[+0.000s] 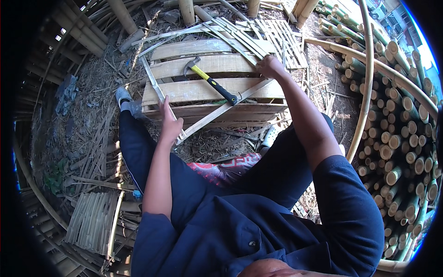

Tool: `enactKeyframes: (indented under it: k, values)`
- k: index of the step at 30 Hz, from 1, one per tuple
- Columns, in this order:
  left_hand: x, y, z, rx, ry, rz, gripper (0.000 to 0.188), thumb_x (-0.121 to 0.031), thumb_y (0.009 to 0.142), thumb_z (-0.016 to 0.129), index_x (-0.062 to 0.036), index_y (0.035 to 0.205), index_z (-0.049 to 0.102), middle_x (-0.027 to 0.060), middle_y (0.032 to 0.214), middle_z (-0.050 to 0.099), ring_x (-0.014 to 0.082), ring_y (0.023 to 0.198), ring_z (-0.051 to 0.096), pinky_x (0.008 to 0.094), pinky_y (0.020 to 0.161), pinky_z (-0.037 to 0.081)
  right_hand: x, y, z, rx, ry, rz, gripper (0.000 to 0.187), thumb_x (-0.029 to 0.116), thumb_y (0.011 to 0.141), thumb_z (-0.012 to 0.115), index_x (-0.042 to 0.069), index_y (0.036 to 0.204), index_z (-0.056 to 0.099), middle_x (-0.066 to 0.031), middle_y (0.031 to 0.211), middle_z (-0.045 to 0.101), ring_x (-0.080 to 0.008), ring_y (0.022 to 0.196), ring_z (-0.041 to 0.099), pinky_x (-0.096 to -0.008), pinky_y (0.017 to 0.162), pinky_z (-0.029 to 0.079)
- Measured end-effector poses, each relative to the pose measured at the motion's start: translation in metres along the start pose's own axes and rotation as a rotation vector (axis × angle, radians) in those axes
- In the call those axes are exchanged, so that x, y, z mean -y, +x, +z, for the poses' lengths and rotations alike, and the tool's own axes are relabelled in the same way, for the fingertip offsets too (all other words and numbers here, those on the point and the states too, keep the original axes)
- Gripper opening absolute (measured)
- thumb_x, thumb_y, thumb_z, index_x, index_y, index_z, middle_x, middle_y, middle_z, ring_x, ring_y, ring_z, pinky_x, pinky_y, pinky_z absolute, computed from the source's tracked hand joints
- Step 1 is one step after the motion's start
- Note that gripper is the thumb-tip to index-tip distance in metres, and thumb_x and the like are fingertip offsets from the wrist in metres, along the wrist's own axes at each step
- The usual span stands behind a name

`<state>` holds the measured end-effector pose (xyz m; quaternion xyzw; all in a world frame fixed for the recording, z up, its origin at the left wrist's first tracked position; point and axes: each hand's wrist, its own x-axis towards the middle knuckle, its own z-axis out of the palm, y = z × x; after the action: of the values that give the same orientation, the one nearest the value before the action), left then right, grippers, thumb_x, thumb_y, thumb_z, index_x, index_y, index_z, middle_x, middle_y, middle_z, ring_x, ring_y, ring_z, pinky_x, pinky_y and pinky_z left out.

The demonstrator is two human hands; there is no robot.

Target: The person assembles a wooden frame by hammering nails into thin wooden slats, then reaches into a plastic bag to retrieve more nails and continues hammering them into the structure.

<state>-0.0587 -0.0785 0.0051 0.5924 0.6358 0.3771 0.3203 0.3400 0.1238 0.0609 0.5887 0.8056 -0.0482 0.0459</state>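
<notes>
Two pale wooden strips meet in a corner in front of me. My left hand (170, 123) is closed around the left strip (153, 83), a little above that corner. The right strip (207, 119) slants up across the front of a low slatted wooden bench (184, 92). Near its far end, my right hand (271, 68) has its fingers closed on it; the fingertips are partly hidden. A claw hammer (210, 81) with a yellow and black handle lies on the slats between my hands, its handle end by the right strip.
Thin strips (272, 39) lie crossed at the bench's far right. Cut bamboo poles (392, 134) are stacked high on the right. A bundle of slats (92, 217) rests at lower left. Straw and scraps (92, 134) cover the ground. A curved pole (367, 83) stands near my right arm.
</notes>
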Motion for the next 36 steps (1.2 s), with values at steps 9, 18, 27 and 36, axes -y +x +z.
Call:
enactKeyframes:
  k: [9,18,27,36]
  values:
    - [0.002,0.005,0.001,-0.060,0.038,-0.068,0.090,-0.009,0.088,0.067,-0.0073,0.163,0.018,0.0234,0.170,0.011,0.0345,0.159,0.010,0.0424,0.128,0.014,0.082,-0.015,0.001,-0.325,0.152,-0.140,0.039,0.034,0.089,0.072,0.011,0.120,0.074,-0.0173,0.138,0.059,-0.0357,0.130,0.055,-0.0572,0.109,0.041]
    - [-0.019,0.016,-0.026,-0.088,-0.170,-0.228,0.080,-0.012,0.090,0.066,-0.0048,0.161,0.028,0.0248,0.163,0.034,0.0333,0.152,0.033,0.0406,0.122,0.029,0.178,-0.045,-0.011,-0.112,0.300,-0.555,0.049,0.032,0.090,0.073,0.008,0.133,0.065,-0.0202,0.142,0.054,-0.0397,0.121,0.061,-0.0492,0.104,0.049]
    - [0.063,0.077,-0.109,-0.666,-0.022,-0.212,0.042,0.001,0.084,0.056,-0.0003,0.124,0.069,0.0248,0.153,0.047,0.0335,0.132,0.056,0.0398,0.109,0.045,0.188,-0.042,-0.014,-0.017,0.265,-0.631,0.049,0.033,0.090,0.073,0.008,0.131,0.065,-0.0262,0.145,0.054,-0.0445,0.113,0.065,-0.0503,0.101,0.052]
    - [0.159,0.101,-0.113,-0.698,-0.607,-0.587,0.043,-0.023,0.097,0.057,0.0057,0.128,0.067,0.0170,0.130,0.068,0.0277,0.125,0.060,0.0386,0.110,0.041,0.206,-0.040,-0.015,-0.038,0.223,-0.738,0.049,0.039,0.094,0.070,0.008,0.130,0.066,-0.0215,0.143,0.056,-0.0356,0.124,0.061,-0.0495,0.109,0.045]
